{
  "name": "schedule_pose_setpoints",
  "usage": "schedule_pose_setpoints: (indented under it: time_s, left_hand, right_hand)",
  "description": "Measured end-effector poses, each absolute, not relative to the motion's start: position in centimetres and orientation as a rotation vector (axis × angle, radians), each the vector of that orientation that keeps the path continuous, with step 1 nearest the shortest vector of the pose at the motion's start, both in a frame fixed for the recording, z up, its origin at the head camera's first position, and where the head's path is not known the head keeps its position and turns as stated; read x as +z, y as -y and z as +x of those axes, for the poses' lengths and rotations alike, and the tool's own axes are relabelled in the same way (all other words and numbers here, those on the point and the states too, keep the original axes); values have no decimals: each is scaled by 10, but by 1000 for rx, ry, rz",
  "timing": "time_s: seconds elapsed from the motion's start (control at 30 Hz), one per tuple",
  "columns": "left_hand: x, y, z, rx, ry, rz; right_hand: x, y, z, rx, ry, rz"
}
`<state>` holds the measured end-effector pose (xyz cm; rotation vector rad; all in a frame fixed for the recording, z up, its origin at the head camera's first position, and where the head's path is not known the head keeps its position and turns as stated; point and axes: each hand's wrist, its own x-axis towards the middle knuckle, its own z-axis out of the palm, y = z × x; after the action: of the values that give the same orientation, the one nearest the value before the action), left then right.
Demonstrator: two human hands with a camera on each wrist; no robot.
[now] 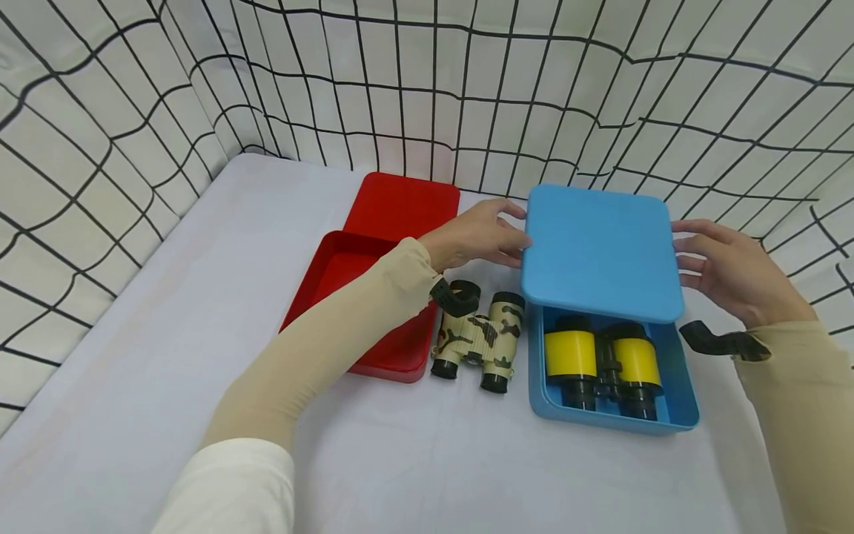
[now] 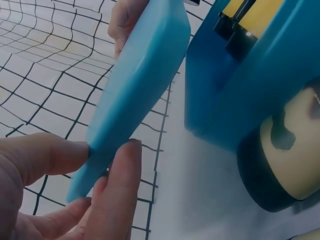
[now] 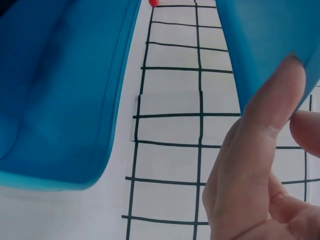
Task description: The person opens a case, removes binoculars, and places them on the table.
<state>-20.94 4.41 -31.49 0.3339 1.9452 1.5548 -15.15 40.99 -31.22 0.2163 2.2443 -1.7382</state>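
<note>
Both hands hold a blue lid (image 1: pixel 600 252) by its opposite side edges, raised and tilted over the back part of a blue box (image 1: pixel 547 404). My left hand (image 1: pixel 477 236) pinches the lid's left edge; in the left wrist view its thumb and fingers lie on either face of the lid (image 2: pixel 135 90). At the right edge, my right hand (image 1: pixel 727 271) grips the lid between thumb and fingers, as the right wrist view shows. Yellow and black binoculars (image 1: pixel 570 354) lie inside the blue box, their far end partly covered by the lid.
Camouflage binoculars (image 1: pixel 503 337) lie on the white surface between the boxes. An open red box (image 1: pixel 394 371), partly hidden by my left arm, stands at left with a red lid (image 1: pixel 407 204) behind it. Black-gridded white walls (image 1: pixel 414 89) enclose the back and sides.
</note>
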Motion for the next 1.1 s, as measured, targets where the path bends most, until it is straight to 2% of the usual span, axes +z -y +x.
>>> schedule_pose_setpoints:
  time_s: [1.1]
  left_hand:
    - [-311,-52,-248,1524,-2005,263]
  right_hand:
    - [-313,-408,-192,-1751,-2245,155]
